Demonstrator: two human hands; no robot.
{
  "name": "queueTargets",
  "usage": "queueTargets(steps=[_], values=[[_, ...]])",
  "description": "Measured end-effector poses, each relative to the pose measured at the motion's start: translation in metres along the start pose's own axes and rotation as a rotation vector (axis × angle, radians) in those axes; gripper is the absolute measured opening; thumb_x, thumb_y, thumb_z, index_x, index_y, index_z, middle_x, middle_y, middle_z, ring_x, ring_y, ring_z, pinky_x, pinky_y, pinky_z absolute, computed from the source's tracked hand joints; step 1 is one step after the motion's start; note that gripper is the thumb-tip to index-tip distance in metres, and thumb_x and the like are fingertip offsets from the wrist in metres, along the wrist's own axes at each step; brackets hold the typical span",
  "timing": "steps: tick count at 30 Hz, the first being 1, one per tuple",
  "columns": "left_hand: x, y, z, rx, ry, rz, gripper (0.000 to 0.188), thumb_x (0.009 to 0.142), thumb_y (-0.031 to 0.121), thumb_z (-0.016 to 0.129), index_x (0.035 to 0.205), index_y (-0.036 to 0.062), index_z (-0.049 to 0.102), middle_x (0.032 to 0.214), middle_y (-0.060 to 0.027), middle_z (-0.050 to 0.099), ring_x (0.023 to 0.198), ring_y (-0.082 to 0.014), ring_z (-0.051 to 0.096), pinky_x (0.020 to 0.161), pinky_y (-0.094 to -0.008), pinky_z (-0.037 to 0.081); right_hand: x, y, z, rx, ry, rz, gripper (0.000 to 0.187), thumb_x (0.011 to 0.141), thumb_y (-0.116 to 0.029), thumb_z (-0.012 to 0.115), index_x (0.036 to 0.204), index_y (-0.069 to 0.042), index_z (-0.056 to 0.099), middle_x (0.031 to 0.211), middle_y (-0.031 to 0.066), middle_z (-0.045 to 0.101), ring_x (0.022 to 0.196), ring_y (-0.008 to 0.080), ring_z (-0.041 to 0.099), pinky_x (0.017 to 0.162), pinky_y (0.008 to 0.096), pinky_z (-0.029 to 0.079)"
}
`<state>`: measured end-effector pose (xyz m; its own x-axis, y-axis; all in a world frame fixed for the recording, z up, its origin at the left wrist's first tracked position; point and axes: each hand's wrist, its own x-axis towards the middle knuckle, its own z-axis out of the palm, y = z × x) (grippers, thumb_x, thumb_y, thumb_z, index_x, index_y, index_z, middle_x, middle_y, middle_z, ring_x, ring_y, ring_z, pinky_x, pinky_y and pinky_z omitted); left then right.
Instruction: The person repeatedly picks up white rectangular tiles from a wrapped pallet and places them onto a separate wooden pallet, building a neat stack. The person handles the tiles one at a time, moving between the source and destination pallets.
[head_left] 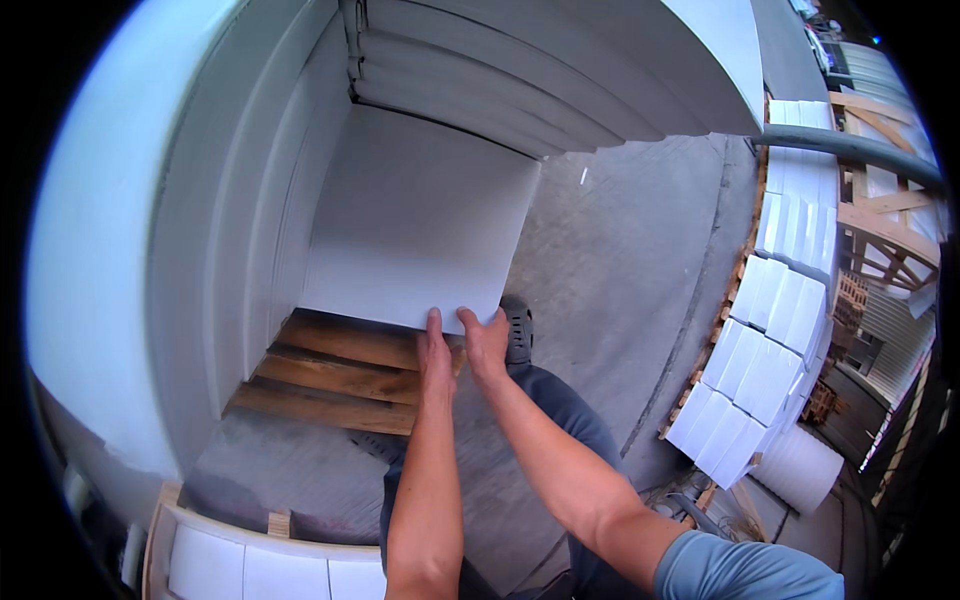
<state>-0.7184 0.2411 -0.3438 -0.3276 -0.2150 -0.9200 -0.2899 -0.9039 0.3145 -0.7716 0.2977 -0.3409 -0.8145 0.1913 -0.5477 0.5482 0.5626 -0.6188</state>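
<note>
A flat white carton (pixel 410 215) lies on a wooden pallet (pixel 335 375), whose bare slats show along the carton's near side. My left hand (pixel 436 358) grips the carton's near edge, its thumb on the top face. Close beside it, my right hand (pixel 484 345) holds the same edge near the right corner, thumb also on top. The fingers of both hands are mostly hidden below the edge. Tall stacks of white cartons rise against its left side (pixel 235 230) and along its far side (pixel 520 75).
My shoe (pixel 518 330) is beside the carton's near right corner. Grey concrete floor (pixel 620 270) stretches to the right, up to stacked white packs (pixel 745 365) on pallets. A white roll (pixel 800 468) lies near them. Another wooden-edged load (pixel 285 570) sits at lower left.
</note>
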Motion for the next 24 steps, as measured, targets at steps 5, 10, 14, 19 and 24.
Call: queueTargets(steps=[5, 10, 14, 19, 24], values=[[0.017, -0.005, 0.0, -0.074, -0.011, 0.058, 0.056, 0.089, 0.041, 0.056, 0.125, 0.0002, 0.047, 0.119, -0.0099, 0.054, 0.108, -0.0232, 0.053, 0.081, -0.0405, 0.049, -0.009, 0.003, 0.011, -0.111, 0.072, 0.034, 0.065, 0.074, -0.045, 0.063, 0.111, 0.007, 0.052, 0.11, 0.027, 0.053, 0.107, 0.0395, 0.049, 0.093, 0.0439, 0.038], [0.019, -0.012, -0.007, -0.143, -0.035, 0.103, 0.052, 0.088, 0.036, 0.06, 0.121, -0.0033, 0.049, 0.114, -0.0101, 0.056, 0.099, -0.0216, 0.057, 0.078, -0.0378, 0.048, -0.017, 0.01, 0.014, -0.228, 0.261, -0.136, 0.045, 0.08, -0.032, 0.064, 0.095, 0.01, 0.059, 0.088, 0.0214, 0.065, 0.083, 0.0306, 0.063, 0.077, 0.0368, 0.047], [0.021, -0.017, -0.023, -0.112, -0.04, 0.077, 0.051, 0.086, 0.035, 0.063, 0.118, -0.0034, 0.051, 0.109, -0.0094, 0.058, 0.092, -0.0199, 0.058, 0.077, -0.0355, 0.047, -0.036, 0.001, 0.003, -0.126, 0.061, 0.039, 0.067, 0.079, -0.047, 0.06, 0.117, 0.007, 0.047, 0.114, 0.0266, 0.049, 0.111, 0.0393, 0.045, 0.096, 0.0429, 0.035], [0.006, -0.026, -0.061, 0.032, -0.003, 0.065, 0.05, 0.084, 0.035, 0.065, 0.112, -0.0055, 0.054, 0.104, -0.009, 0.06, 0.09, -0.0173, 0.057, 0.078, -0.0328, 0.045, -0.079, 0.038, -0.001, -0.012, 0.052, 0.008, 0.047, 0.086, -0.035, 0.058, 0.104, 0.008, 0.056, 0.098, 0.016, 0.062, 0.093, 0.0215, 0.056, 0.084, 0.0345, 0.042], [-0.009, -0.023, -0.08, 0.102, -0.021, 0.037, 0.056, 0.084, 0.035, 0.066, 0.119, -0.0044, 0.05, 0.116, -0.0095, 0.055, 0.104, -0.0183, 0.052, 0.091, -0.0334, 0.041, -0.072, 0.044, -0.02, 0.236, -0.004, 0.368, 0.051, 0.084, -0.041, 0.06, 0.1, 0.007, 0.054, 0.094, 0.019, 0.056, 0.089, 0.0262, 0.053, 0.082, 0.0339, 0.042]])
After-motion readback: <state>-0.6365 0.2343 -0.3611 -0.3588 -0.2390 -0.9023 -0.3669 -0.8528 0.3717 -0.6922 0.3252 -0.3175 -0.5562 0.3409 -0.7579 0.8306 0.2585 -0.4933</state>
